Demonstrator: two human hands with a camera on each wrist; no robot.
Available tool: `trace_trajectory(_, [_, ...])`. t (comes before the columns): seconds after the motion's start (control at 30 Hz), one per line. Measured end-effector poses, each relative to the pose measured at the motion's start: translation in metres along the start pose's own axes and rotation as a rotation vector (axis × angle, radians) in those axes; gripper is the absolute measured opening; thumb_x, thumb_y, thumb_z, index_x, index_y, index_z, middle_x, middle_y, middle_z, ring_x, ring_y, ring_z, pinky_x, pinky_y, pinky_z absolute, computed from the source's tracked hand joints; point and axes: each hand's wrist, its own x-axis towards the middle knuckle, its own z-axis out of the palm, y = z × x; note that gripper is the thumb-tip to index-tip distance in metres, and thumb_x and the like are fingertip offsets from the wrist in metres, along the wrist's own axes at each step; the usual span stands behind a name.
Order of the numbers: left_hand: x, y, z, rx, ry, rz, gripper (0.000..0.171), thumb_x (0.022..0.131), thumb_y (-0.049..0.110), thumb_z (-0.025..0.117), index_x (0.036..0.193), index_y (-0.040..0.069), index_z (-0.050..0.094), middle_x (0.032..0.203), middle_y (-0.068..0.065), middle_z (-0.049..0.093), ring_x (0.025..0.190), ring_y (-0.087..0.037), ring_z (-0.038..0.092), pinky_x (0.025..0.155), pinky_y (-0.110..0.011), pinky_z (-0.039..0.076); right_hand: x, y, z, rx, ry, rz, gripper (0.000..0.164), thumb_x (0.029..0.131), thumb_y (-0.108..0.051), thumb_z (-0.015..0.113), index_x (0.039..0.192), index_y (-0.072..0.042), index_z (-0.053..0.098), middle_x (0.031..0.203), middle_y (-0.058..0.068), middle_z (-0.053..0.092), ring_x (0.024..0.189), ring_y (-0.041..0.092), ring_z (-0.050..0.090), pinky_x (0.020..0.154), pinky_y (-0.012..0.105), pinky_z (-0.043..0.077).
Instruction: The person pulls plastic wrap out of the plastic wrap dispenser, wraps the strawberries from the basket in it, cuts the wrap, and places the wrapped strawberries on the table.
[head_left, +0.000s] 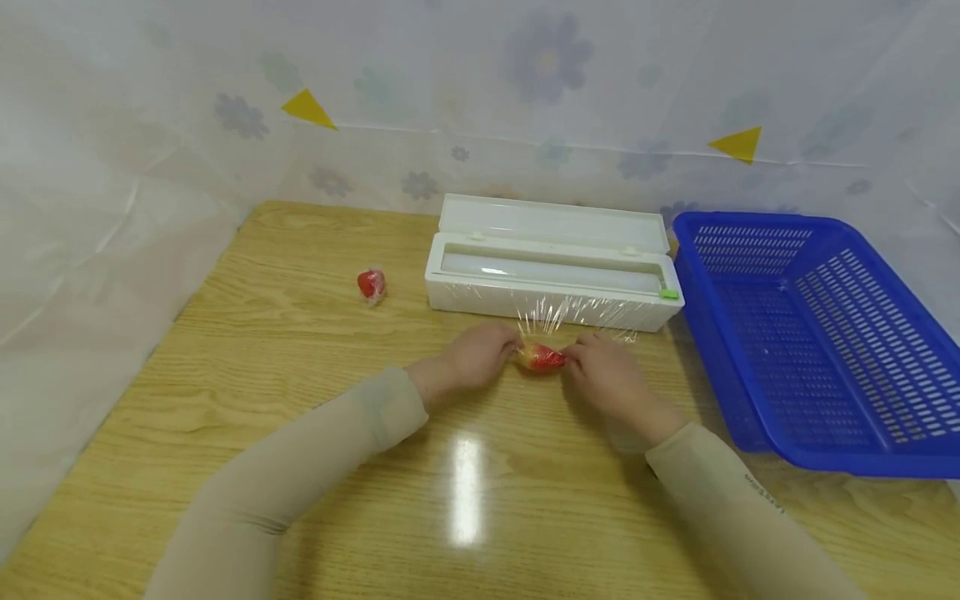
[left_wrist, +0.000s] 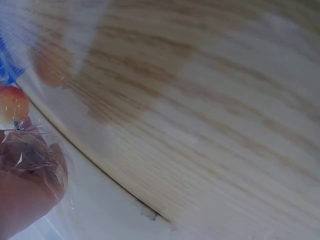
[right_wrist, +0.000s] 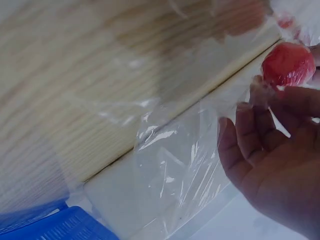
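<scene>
A small red-and-yellow fruit, covered in clear plastic wrap, is held between both hands over the table. On its left side my left hand pinches the gathered wrap; the left wrist view shows crumpled film over the fingers. At its red right end my right hand pinches the wrap between thumb and forefinger, the other fingers loosely curved in the right wrist view. Creased film fans out from the fruit toward the white wrap dispenser, whose lid stands raised with the roll inside.
A second small red item, wrapped in film, lies left of the dispenser. On the right stands a blue plastic basket, close beside the dispenser's end with its green slider. A flower-patterned sheet hangs behind the wooden table.
</scene>
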Motion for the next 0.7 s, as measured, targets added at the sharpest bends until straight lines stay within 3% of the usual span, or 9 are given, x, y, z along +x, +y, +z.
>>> trace_trajectory(0.1, [0.001,0.0,-0.002,-0.068,-0.013,-0.043,0.023,0.098,0.011,0.043,0.105,0.006,0.064,0.109,-0.009,0.067,0.107,-0.024,0.061,0.098,-0.036,0.045,0.002,0.001,-0.002,-0.003,-0.042,-0.017,0.028,0.085,-0.022,0.063,0.105,-0.002,0.067,0.095,0.011,0.064,0.091,0.03,0.056,0.08,0.046,0.046])
trace_trajectory(0.2, [0.003,-0.001,-0.003,-0.136,-0.034,-0.107,0.024,0.097,0.01,0.042,0.107,0.006,0.064,0.111,-0.01,0.066,0.109,-0.024,0.06,0.099,-0.036,0.044,0.004,0.001,-0.003,0.012,-0.021,-0.039,0.03,0.084,-0.027,0.067,0.101,-0.002,0.068,0.092,0.011,0.065,0.088,0.03,0.058,0.08,0.046,0.046])
trace_trajectory(0.33, [0.006,-0.001,-0.006,-0.234,-0.048,-0.202,0.027,0.097,0.012,0.041,0.114,0.005,0.062,0.117,-0.011,0.064,0.113,-0.024,0.056,0.102,-0.037,0.041,0.009,0.001,-0.003,0.058,0.005,-0.039,0.023,0.088,-0.025,0.063,0.093,-0.003,0.068,0.085,0.01,0.065,0.082,0.029,0.058,0.076,0.044,0.046])
trace_trajectory(0.47, [0.004,0.0,-0.012,-0.307,-0.005,-0.249,0.032,0.096,0.012,0.042,0.123,0.003,0.057,0.126,-0.012,0.059,0.114,-0.024,0.055,0.101,-0.037,0.042,0.016,0.002,-0.008,0.091,-0.066,-0.021,0.023,0.092,-0.024,0.059,0.091,-0.003,0.066,0.08,0.01,0.062,0.077,0.027,0.056,0.072,0.044,0.045])
trace_trajectory(0.57, [-0.001,0.003,-0.018,-0.215,0.085,-0.224,0.035,0.093,0.011,0.047,0.127,0.004,0.053,0.127,-0.011,0.058,0.115,-0.024,0.055,0.1,-0.037,0.043,0.02,0.004,-0.013,0.112,-0.12,-0.012,0.022,0.093,-0.024,0.057,0.088,-0.004,0.065,0.075,0.008,0.06,0.072,0.025,0.056,0.069,0.043,0.045])
trace_trajectory(0.7, [-0.009,0.011,-0.019,0.117,0.18,-0.095,0.036,0.086,0.01,0.056,0.121,0.006,0.054,0.12,-0.008,0.06,0.115,-0.024,0.054,0.101,-0.038,0.042,0.024,0.006,-0.018,0.132,-0.166,0.0,0.023,0.094,-0.024,0.055,0.087,-0.005,0.064,0.075,0.007,0.062,0.07,0.023,0.056,0.071,0.043,0.046])
